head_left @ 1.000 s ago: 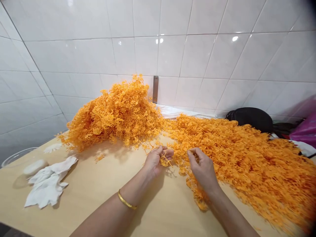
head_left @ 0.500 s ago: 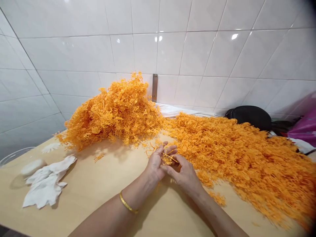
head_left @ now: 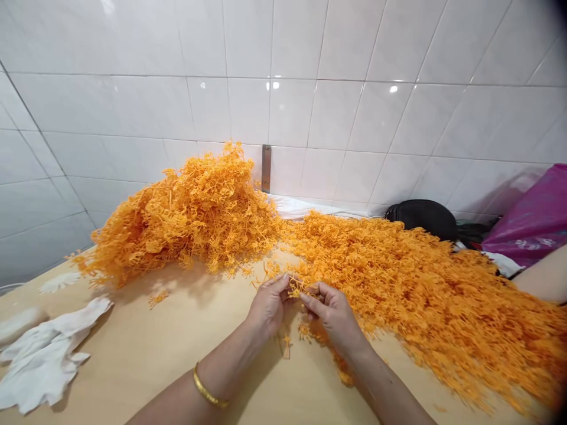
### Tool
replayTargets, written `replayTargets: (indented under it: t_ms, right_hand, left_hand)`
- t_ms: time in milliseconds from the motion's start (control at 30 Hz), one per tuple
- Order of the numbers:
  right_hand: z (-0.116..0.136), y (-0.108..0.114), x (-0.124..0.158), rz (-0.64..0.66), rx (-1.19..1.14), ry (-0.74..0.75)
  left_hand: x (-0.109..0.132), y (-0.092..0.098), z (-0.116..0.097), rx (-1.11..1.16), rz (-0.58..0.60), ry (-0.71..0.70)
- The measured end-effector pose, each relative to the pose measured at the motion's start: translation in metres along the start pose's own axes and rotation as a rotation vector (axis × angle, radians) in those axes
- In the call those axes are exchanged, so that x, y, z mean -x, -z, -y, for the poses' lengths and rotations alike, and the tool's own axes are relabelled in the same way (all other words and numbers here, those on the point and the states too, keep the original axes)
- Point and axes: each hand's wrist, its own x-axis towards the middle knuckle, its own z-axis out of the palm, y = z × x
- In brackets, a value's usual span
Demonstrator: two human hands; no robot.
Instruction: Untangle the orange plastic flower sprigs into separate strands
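Between my two hands is a small orange plastic flower sprig [head_left: 296, 288] with thin, branching tips. My left hand [head_left: 269, 304] pinches it from the left, thumb and fingers closed. From the right, my right hand [head_left: 330, 307] grips it between thumb and bent fingers. A tall orange heap of tangled sprigs [head_left: 190, 218] rises behind on the left. To the right spreads a wide, lower layer of loose orange pieces [head_left: 411, 277]. One small piece [head_left: 287, 347] lies on the table just below my hands.
White cloth gloves [head_left: 48, 351] and a pale rounded object [head_left: 20, 324] lie at the left of the wooden table [head_left: 146, 366]. A black case [head_left: 420, 218] and a purple bag [head_left: 527, 218] stand at the back right. White tiled walls close off the back.
My left hand has turned from an open palm to a pinch on the sprig. The view has shifted right and upward. A small piece now shows on the table below my hands.
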Motion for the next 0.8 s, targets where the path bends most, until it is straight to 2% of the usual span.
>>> replayTargets:
  t_ms: [133, 300, 500, 600, 667, 733, 800]
  right_hand:
    - [0.01, -0.006, 0.009, 0.075, 0.212, 0.037]
    - [0.017, -0.007, 0.012, 0.103, 0.493, 0.237]
    - [0.021, -0.006, 0.013, 0.17, 0.489, 0.184]
    - [0.031, -0.014, 0.02, 0.337, 0.435, 0.125]
    - [0.035, -0.017, 0.022, 0.386, 0.452, 0.126]
    - [0.034, -0.016, 0.019, 0.294, 0.507, 0.122]
    - [0.028, -0.01, 0.012, 0.162, 0.511, 0.036]
  left_hand:
    - [-0.005, 0.0, -0.001, -0.008, -0.157, 0.014]
    - [-0.003, -0.01, 0.004, 0.028, -0.215, 0.031]
    - [-0.007, -0.013, 0.004, 0.065, -0.279, 0.003]
    - [-0.016, -0.005, -0.007, 0.118, -0.34, -0.038]
    - [-0.02, 0.0, -0.013, 0.147, -0.362, -0.058]
    - [-0.022, 0.003, -0.015, 0.161, -0.294, -0.029]
    - [-0.022, 0.003, -0.013, 0.174, -0.184, 0.01]
